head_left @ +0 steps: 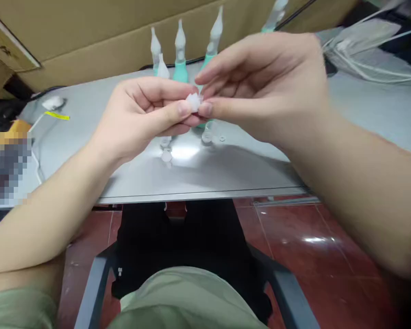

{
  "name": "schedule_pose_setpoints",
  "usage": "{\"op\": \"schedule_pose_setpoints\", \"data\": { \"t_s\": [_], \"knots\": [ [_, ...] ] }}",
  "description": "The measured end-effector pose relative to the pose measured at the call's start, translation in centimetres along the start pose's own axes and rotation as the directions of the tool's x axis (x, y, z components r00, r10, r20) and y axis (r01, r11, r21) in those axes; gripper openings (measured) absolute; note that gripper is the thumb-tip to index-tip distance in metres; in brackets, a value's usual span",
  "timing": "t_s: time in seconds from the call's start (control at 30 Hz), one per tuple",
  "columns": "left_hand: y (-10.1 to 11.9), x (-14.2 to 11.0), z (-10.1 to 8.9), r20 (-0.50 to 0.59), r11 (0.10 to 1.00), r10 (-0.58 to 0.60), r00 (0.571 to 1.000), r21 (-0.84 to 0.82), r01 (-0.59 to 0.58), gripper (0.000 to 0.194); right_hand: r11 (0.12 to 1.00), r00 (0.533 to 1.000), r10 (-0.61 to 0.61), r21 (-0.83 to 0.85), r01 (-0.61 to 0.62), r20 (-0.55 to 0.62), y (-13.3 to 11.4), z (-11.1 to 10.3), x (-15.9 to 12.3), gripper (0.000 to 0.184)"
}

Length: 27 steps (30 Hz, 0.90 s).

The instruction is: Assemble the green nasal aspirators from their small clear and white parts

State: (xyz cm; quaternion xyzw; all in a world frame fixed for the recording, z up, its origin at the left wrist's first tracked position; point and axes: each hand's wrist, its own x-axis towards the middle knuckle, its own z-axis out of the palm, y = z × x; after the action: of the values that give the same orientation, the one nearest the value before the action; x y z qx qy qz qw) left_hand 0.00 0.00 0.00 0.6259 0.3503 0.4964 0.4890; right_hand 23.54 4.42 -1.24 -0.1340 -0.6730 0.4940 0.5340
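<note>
Between my two hands, above the table, is a small white translucent plastic piece (193, 101). My left hand (147, 107) pinches it between thumb and fingers. From the other side my right hand (260, 87) has its thumb and fingertips closed at the piece's right edge. Just beyond my hands stand turquoise bottles with pointed clear tips, among them a middle bottle (180, 55) and one leaning right (216, 34). Below my hands lie small clear and white parts, including a clear ring-shaped part (209, 130) and a round white disc (166, 156).
A cardboard wall (99, 32) closes off the back of the grey table (198, 183). On the right lies a heap of clear plastic bags and cables (359, 50). A white device (53, 103) with a cable and a yellow strip (57, 116) sit left. Chair armrests (284, 288) flank my lap.
</note>
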Motion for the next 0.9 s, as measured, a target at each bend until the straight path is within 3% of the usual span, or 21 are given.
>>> {"op": "schedule_pose_setpoints", "data": {
  "t_s": [0.17,0.4,0.6,0.73,0.9],
  "knots": [
    [0.0,0.4,-0.4,0.010,0.997,-0.021,1.000,0.073,0.020,0.016,0.980,0.999,0.020,-0.198,-0.029,-0.049,-1.4,-0.3,-0.9,0.023],
    [-1.2,0.7,-1.4,0.009,0.997,0.012,1.000,0.071,-0.013,0.013,0.992,0.998,0.036,-0.117,-0.042,-0.052,-1.0,0.1,-0.4,0.028],
    [-1.6,0.8,-1.7,-0.012,0.997,0.069,0.998,0.034,-0.069,0.022,0.968,0.989,0.017,-0.245,-0.053,-0.145,-1.2,-0.2,-0.6,0.030],
    [-1.5,0.8,-1.5,-0.037,0.997,0.048,0.998,0.061,-0.046,0.022,0.954,0.992,-0.036,-0.299,-0.002,-0.121,-1.6,-0.9,-0.6,0.028],
    [-1.2,0.7,-1.1,-0.083,0.995,0.008,0.997,0.100,0.000,0.020,0.892,0.986,0.097,-0.429,-0.146,-0.133,-3.2,-1.1,-0.2,0.022]
  ]
}}
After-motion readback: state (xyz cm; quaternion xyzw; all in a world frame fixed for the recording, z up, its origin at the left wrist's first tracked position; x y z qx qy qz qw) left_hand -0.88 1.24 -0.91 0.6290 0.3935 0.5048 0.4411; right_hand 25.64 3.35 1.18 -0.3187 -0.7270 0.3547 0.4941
